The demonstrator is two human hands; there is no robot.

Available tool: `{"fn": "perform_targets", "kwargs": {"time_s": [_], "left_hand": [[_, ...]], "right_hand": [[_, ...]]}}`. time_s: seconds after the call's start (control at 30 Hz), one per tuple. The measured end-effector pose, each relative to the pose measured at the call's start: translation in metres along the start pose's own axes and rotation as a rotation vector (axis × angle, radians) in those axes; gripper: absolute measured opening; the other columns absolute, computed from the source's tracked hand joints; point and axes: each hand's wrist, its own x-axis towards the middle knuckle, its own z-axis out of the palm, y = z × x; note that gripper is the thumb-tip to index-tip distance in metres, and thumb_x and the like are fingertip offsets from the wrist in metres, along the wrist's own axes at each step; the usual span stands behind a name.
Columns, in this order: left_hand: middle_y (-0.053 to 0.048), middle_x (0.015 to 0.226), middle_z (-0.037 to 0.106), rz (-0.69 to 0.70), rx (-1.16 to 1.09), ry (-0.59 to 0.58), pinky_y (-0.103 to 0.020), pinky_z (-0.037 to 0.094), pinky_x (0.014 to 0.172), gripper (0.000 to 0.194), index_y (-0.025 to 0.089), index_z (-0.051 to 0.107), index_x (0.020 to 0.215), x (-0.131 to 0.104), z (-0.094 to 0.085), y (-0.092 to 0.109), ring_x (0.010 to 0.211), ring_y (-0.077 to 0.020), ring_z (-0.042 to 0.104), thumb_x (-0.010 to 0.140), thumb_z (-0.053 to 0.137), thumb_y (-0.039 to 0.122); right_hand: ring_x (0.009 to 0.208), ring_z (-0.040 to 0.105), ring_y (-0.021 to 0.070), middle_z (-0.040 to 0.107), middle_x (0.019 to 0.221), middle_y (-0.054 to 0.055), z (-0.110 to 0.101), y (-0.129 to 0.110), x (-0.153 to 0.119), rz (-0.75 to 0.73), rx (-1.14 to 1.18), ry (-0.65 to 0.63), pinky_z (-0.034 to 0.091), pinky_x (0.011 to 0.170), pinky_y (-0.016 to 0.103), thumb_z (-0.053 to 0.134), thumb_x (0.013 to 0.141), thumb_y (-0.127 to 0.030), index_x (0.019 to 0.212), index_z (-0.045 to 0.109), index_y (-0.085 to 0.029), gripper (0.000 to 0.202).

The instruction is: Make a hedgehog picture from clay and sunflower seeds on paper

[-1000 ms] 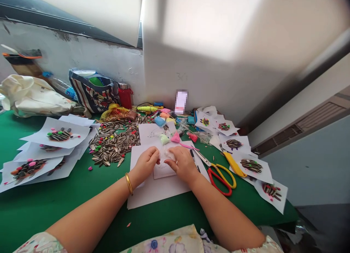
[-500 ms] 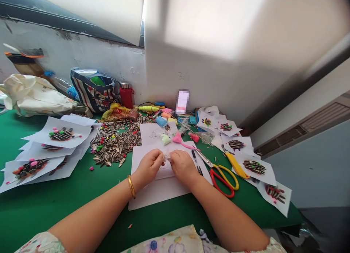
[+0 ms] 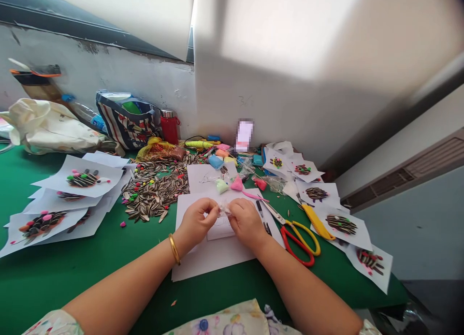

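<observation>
the left hand (image 3: 197,222) and the right hand (image 3: 249,224) meet over the white paper (image 3: 199,266) on the green desk (image 3: 108,267). the fingers of both are drawn in close, pinching a small crumpled whitish wad (image 3: 224,208) between them (partly see-through, and too small to tell what it is). it sits just above a smaller sheet with drawn lines, mostly hidden by the hands. beyond the wad lie a pale green lump (image 3: 222,185) and a pink lump (image 3: 237,183). beside the right hand are dark pens (image 3: 260,209), then scissors (image 3: 300,240) with one red and one yellow handle. striped seeds (image 3: 150,197) are heaped beyond the left hand, which has a gold bangle (image 3: 174,249) at its wrist.
</observation>
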Motion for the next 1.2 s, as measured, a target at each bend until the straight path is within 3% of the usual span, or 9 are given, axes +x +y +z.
{"fn": "perform_targets", "kwargs": {"time_s": [0.13, 0.2, 0.3, 0.4, 0.5, 0.7, 0.9, 1.2], "left_hand": [[0.000, 0.076, 0.060, -0.043, -0.118, 0.085, -0.028, 0.048, 0.066, 0.014, 0.020, 0.054, 0.077, 0.003, -0.001, -0.001, 0.070, -0.0146, 0.057, 0.082, 0.062, 0.030], [0.000, 0.077, 0.059, -0.032, -0.118, 0.102, -0.028, 0.049, 0.068, 0.011, 0.020, 0.055, 0.080, 0.003, -0.002, -0.002, 0.071, -0.0143, 0.058, 0.083, 0.061, 0.029], [-0.002, 0.082, 0.062, 0.019, -0.040, 0.077, -0.029, 0.050, 0.071, 0.006, 0.021, 0.059, 0.084, 0.003, -0.004, -0.005, 0.076, -0.0149, 0.059, 0.086, 0.056, 0.026], [-0.003, 0.085, 0.065, 0.062, 0.032, 0.053, -0.030, 0.050, 0.075, 0.007, 0.020, 0.061, 0.087, 0.002, -0.004, -0.008, 0.079, -0.0158, 0.060, 0.086, 0.055, 0.022], [-0.003, 0.086, 0.066, 0.068, 0.076, 0.042, -0.030, 0.051, 0.075, 0.008, 0.020, 0.062, 0.089, 0.002, -0.003, -0.008, 0.079, -0.0163, 0.062, 0.086, 0.055, 0.022], [-0.003, 0.087, 0.067, 0.026, 0.214, -0.028, -0.031, 0.051, 0.073, 0.014, 0.022, 0.062, 0.091, 0.000, -0.005, -0.003, 0.079, -0.0183, 0.062, 0.084, 0.065, 0.033], [-0.003, 0.086, 0.066, 0.110, 0.360, -0.051, -0.032, 0.048, 0.073, 0.013, 0.022, 0.062, 0.087, 0.002, -0.009, -0.002, 0.082, -0.0201, 0.061, 0.083, 0.068, 0.034], [-0.003, 0.084, 0.062, 0.178, 0.425, -0.029, -0.032, 0.044, 0.073, 0.011, 0.021, 0.062, 0.084, 0.001, -0.007, 0.001, 0.082, -0.0207, 0.058, 0.086, 0.066, 0.032]], "right_hand": [[0.094, 0.055, 0.0225, 0.062, 0.096, 0.007, -0.003, 0.003, 0.002, 0.024, 0.202, -0.019, 0.045, 0.084, 0.036, 0.057, 0.093, -0.036, 0.111, 0.063, -0.019, 0.026], [0.098, 0.056, 0.0222, 0.063, 0.101, 0.008, -0.005, 0.004, 0.003, 0.030, 0.314, -0.050, 0.047, 0.087, 0.036, 0.054, 0.094, -0.038, 0.117, 0.061, -0.020, 0.030], [0.098, 0.059, 0.0209, 0.064, 0.105, 0.008, -0.006, 0.006, 0.004, 0.099, 0.420, -0.076, 0.049, 0.086, 0.035, 0.048, 0.097, -0.035, 0.112, 0.063, -0.021, 0.026], [0.088, 0.061, 0.0192, 0.067, 0.099, 0.006, -0.003, 0.006, 0.003, 0.245, 0.472, -0.070, 0.051, 0.080, 0.032, 0.056, 0.092, -0.036, 0.106, 0.064, -0.020, 0.023], [0.092, 0.062, 0.0198, 0.067, 0.102, 0.006, -0.001, 0.007, 0.002, 0.304, 0.507, -0.033, 0.051, 0.081, 0.032, 0.062, 0.087, -0.034, 0.105, 0.063, -0.020, 0.023], [0.087, 0.061, 0.0188, 0.065, 0.091, 0.004, -0.001, 0.007, 0.003, 0.251, 0.484, 0.013, 0.050, 0.076, 0.031, 0.061, 0.087, -0.031, 0.093, 0.064, -0.021, 0.012], [0.081, 0.057, 0.0180, 0.062, 0.083, 0.003, -0.002, 0.005, 0.002, 0.164, 0.424, 0.000, 0.048, 0.072, 0.030, 0.058, 0.090, -0.028, 0.089, 0.065, -0.021, 0.010], [0.090, 0.058, 0.0198, 0.062, 0.093, 0.006, -0.007, 0.003, 0.003, 0.095, 0.323, -0.038, 0.049, 0.078, 0.033, 0.054, 0.091, -0.025, 0.093, 0.070, -0.021, 0.016]]}}
